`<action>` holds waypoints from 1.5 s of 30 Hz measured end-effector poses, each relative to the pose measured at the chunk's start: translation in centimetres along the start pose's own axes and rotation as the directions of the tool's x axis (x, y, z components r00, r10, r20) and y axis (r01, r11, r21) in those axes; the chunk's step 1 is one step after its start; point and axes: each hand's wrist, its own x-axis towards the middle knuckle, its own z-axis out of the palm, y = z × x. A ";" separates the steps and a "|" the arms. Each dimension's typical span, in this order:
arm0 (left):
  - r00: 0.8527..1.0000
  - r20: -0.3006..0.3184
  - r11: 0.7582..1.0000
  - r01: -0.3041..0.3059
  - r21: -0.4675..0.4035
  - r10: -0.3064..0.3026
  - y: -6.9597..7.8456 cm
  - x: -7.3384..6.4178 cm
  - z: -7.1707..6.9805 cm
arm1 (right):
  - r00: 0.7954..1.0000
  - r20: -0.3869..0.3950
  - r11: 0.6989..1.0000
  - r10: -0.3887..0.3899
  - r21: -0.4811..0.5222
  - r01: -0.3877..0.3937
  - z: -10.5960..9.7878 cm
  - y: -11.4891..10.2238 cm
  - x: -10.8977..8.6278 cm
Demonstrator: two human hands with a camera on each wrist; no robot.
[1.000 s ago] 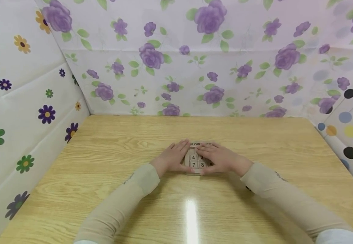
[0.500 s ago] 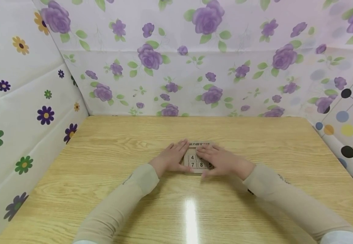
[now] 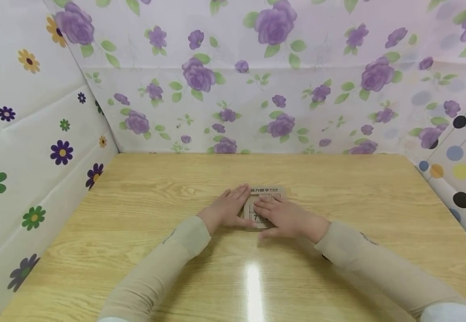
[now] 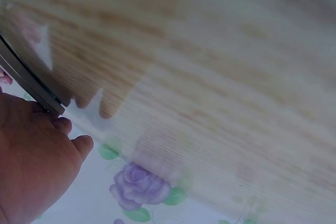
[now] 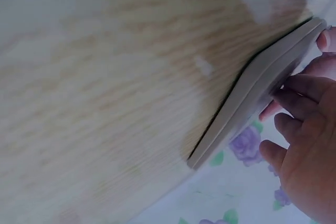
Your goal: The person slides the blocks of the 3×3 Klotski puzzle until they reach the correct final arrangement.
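Note:
A number slide puzzle [image 3: 279, 190] in a flat beige frame lies on the wooden table, dark lettering along its far edge. My left hand [image 3: 228, 209] holds it at the left side, fingers along that edge and thumb at the near left corner. The fingers of my right hand [image 3: 288, 218] lie straight over the number tiles, hiding most of them; a tile marked 7 [image 3: 255, 218] still shows. My right thumb points left, just off the near edge. In the right wrist view the puzzle's side [image 5: 247, 98] is seen edge-on under my right fingers.
The wooden table [image 3: 168, 179] has a bright light reflection [image 3: 253, 286] in front of the puzzle. Behind it hangs a cloth with purple flowers [image 3: 200, 76], and patterned cloths close off the left and right sides.
My right hand has shifted left and slightly nearer over the tiles, covering the 4 that showed earlier. Its thumb has come off the puzzle's near edge. My left hand stays put.

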 end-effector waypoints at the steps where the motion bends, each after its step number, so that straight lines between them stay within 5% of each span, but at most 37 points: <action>1: 1.000 -0.001 1.000 0.002 0.004 -0.002 0.0 0.0 0.0 | 1.000 -0.010 1.000 0.000 -0.007 0.000 0.0 0.1 0.1; 16: 1.000 -0.001 1.000 -0.002 0.009 0.002 0.1 0.4 -0.4 | 0.999 -0.037 1.000 0.017 0.022 -0.016 0.2 2.5 0.8; 27: 1.000 0.000 1.000 0.009 0.023 -0.009 0.1 0.3 -0.3 | 0.995 -0.092 0.997 -0.025 0.075 0.032 0.2 2.8 -0.8; 45: 1.000 0.017 1.000 0.019 -0.012 -0.019 0.2 0.2 -0.3 | 0.986 -0.088 0.987 -0.142 0.058 0.148 1.2 -0.7 -3.5</action>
